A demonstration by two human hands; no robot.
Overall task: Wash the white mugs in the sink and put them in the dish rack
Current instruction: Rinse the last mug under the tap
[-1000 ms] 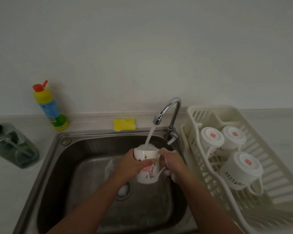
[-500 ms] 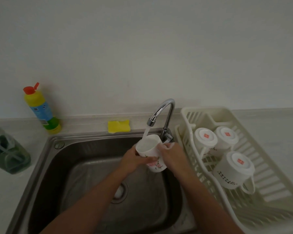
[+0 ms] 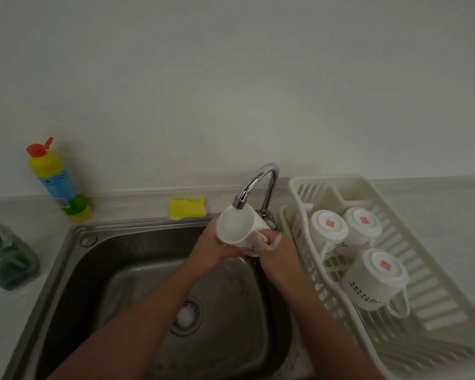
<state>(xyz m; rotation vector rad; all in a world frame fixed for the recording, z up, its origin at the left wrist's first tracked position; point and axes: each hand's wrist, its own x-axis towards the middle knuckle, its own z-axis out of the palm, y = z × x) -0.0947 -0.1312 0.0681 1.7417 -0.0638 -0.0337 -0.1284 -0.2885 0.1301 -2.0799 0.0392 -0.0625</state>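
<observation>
Over the sink (image 3: 66,256), both hands have the mug (image 3: 235,226) tipped sideways, mouth toward the camera, right under the tap (image 3: 261,179). The left hand (image 3: 211,248) wraps the body and the right hand (image 3: 274,250) grips what looks like the handle side. Three mugs (image 3: 374,278) sit upside down in the rack (image 3: 294,185) on the right. The sponge (image 3: 187,208) and bottle (image 3: 56,182) are at the back.

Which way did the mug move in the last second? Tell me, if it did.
Yes. The mug rose toward the tap: upright below the spout before, now tipped, mouth toward the camera, right at the spout.
</observation>
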